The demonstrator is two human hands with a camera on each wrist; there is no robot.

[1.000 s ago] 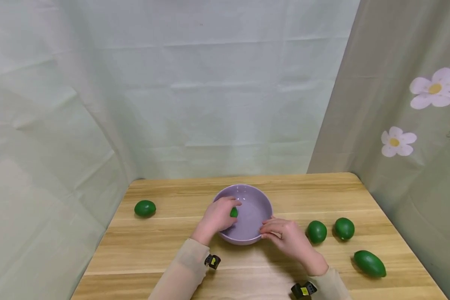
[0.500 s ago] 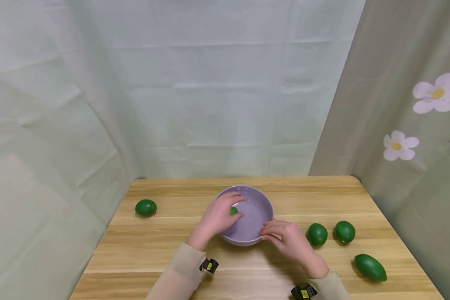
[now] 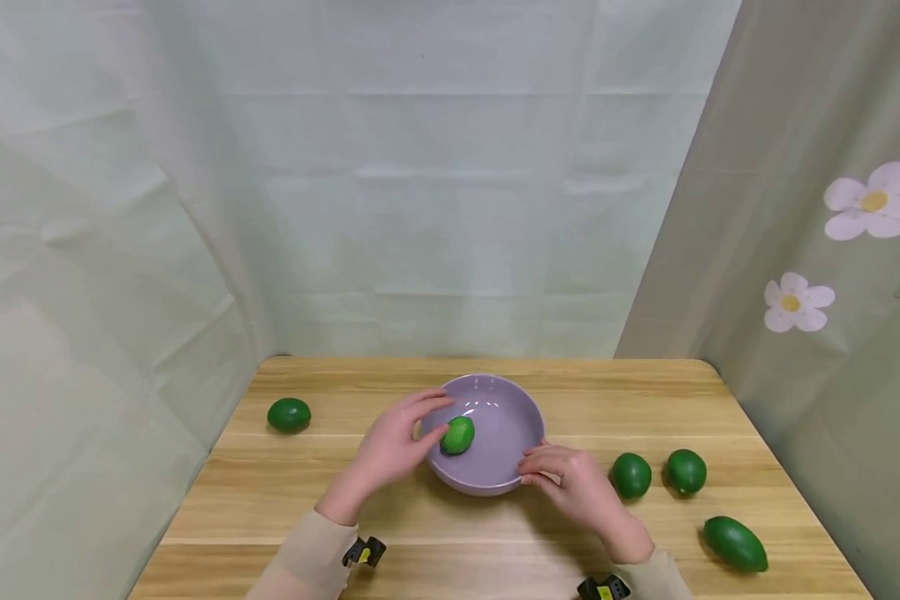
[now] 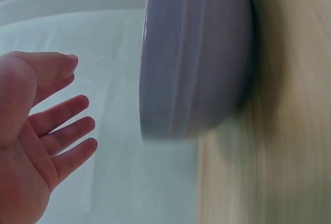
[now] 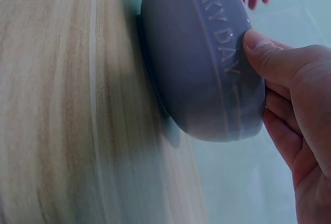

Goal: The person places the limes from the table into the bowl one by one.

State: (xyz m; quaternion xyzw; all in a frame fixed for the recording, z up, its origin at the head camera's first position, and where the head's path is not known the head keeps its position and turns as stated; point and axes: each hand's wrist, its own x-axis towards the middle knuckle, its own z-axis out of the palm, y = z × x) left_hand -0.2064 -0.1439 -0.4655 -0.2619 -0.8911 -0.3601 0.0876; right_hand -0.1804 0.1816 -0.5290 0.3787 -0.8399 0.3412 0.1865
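A purple bowl (image 3: 498,433) stands on the wooden table, raised lettering "LUCKY DAY" showing on its side in the right wrist view. Inside it, toward the left wall, lies a bright green lime-like fruit (image 3: 458,435). My left hand (image 3: 399,440) hovers at the bowl's left rim with fingers spread and nothing in them; the left wrist view shows the palm bare and apart from the bowl. With thumb and fingers, my right hand (image 3: 570,482) pinches the bowl's near right rim.
Two dark green round fruits (image 3: 631,476) and a longer green fruit (image 3: 735,543) lie to the right. Another green fruit (image 3: 288,415) is at far left. Pale curtains surround the wooden table (image 3: 457,554) at the back and sides.
My left hand has let go of the green fruit, leaving it in the bowl, and moved left toward the rim. The right hand keeps its hold on the bowl.
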